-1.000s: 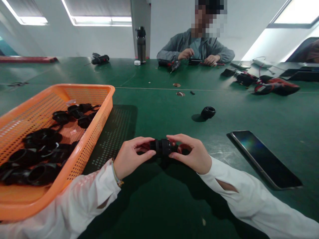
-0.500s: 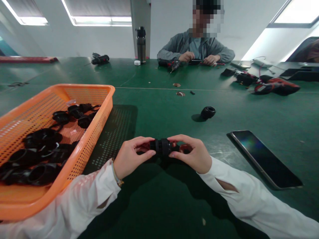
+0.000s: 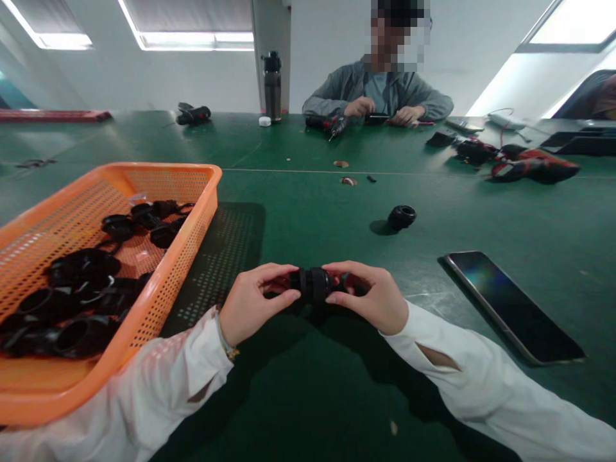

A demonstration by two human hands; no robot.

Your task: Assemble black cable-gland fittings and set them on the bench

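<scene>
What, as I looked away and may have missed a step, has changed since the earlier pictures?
Very little: the fingers of the right hand have shifted slightly at the black part, and the head of the person opposite has moved slightly left. Nothing was visibly let go or newly taken. The left hand, basket and phone stayed put.

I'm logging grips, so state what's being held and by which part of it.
A black cylindrical part, held at its two ends: left hand on one, right hand on the other.
</scene>
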